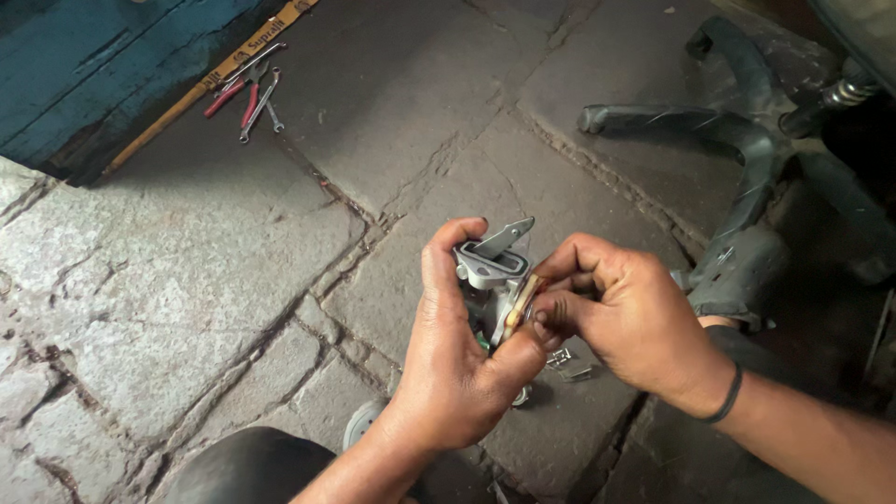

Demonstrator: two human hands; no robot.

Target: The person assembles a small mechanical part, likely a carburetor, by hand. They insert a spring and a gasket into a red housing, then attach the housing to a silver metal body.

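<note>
My left hand [453,359] grips a small grey metal part [492,263] with a flat lever sticking up at its top, held over the stone floor. My right hand [621,313] comes in from the right and pinches a thin pale, reddish-edged piece [519,304] against the side of the grey part. A black band sits on my right wrist. Small shiny metal bits [565,362] lie on the floor just under my hands. The lower half of the grey part is hidden inside my left palm.
Red-handled pliers [235,96] and a couple of spanners [262,105] lie far left beside a yellow strip [201,89] and a blue painted board [93,65]. A black star-shaped chair base [737,149] lies at right. My dark-clothed knee [247,467] is at the bottom.
</note>
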